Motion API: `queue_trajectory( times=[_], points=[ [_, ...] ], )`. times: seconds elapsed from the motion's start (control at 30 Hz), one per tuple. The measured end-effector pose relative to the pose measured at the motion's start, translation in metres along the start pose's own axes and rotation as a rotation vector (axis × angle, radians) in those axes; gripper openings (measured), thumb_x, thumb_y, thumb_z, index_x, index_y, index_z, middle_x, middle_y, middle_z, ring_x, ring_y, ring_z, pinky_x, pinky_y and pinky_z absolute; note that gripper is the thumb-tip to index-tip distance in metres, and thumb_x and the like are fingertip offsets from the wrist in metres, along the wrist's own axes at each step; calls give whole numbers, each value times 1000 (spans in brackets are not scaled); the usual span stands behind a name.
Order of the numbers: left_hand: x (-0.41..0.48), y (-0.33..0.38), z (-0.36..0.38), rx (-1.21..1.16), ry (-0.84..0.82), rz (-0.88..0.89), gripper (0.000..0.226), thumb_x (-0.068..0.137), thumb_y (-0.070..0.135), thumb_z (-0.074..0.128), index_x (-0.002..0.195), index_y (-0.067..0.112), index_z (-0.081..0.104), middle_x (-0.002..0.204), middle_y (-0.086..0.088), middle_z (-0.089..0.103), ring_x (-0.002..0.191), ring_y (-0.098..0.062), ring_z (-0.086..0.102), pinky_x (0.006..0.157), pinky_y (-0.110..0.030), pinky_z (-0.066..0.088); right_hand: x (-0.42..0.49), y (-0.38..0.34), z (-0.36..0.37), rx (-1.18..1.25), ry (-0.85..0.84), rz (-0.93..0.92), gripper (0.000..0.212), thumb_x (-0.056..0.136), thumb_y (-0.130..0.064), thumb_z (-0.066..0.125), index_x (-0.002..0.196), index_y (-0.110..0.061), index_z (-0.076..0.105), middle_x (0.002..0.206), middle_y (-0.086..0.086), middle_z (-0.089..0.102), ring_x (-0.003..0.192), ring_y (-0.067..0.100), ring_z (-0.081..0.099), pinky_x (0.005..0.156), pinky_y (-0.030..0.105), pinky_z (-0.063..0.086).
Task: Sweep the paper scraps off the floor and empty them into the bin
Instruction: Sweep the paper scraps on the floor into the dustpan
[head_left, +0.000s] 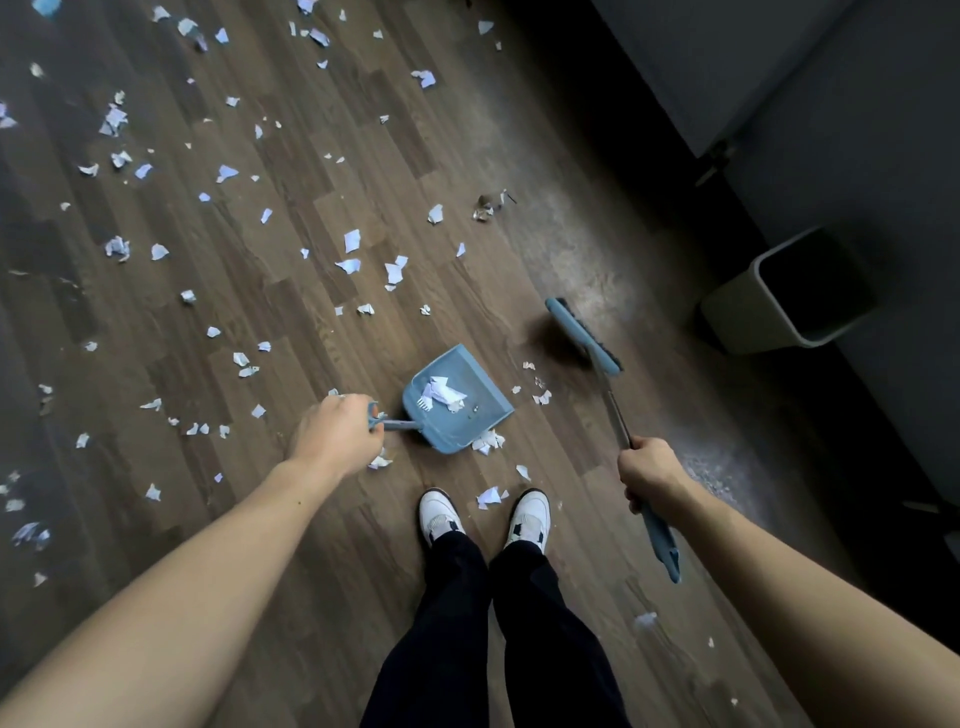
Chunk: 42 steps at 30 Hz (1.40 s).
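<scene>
White paper scraps (352, 240) lie scattered over the dark wooden floor, mostly to the left and ahead. My left hand (337, 431) grips the handle of a blue dustpan (480, 410) that sits on the floor with a few scraps (442, 392) inside. My right hand (649, 470) grips the metal shaft of a blue broom (582, 335); its head is blurred, just right of the dustpan. More scraps (487, 441) lie at the pan's near corner. A pale bin (748, 306) stands open at the right by the wall.
My white shoes (439, 514) and dark trousers are directly below the dustpan, with a scrap (489, 497) between the feet. A dark wall or cabinet (857, 130) runs along the right side. A small crumpled clear wrapper (485, 208) lies ahead on the floor.
</scene>
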<state>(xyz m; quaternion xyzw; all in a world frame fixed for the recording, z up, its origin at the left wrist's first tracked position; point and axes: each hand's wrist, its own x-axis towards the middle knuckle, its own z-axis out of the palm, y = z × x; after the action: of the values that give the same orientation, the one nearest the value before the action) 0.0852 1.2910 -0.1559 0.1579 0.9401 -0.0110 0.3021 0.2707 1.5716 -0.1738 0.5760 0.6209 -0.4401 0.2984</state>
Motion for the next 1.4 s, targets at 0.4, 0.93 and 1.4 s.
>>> queue_trajectory(
  times=[0.4, 0.93, 1.4],
  points=[
    [11, 13, 14, 42, 29, 30, 8, 86, 23, 54, 80, 20, 58, 85, -11, 66, 87, -36, 61, 71, -34, 45, 23, 19, 28, 40, -26, 42, 27, 89, 4, 31, 105, 4, 53, 72, 15, 48, 49, 23, 45, 43, 28, 40],
    [21, 16, 14, 66, 31, 3, 12, 88, 26, 54, 90, 18, 63, 90, -9, 68, 89, -33, 62, 70, -32, 45, -19, -14, 53, -43, -315, -169, 42, 101, -11, 35, 139, -17, 52, 78, 9, 40, 46, 15, 38, 36, 22, 36],
    [23, 15, 13, 100, 26, 6, 18, 89, 27, 52, 100, 19, 64, 97, -9, 68, 93, -33, 63, 74, -33, 46, -5, -1, 66, -67, -165, -53, 20, 92, -3, 33, 97, -1, 53, 70, 9, 47, 52, 21, 47, 46, 31, 45]
  ],
)
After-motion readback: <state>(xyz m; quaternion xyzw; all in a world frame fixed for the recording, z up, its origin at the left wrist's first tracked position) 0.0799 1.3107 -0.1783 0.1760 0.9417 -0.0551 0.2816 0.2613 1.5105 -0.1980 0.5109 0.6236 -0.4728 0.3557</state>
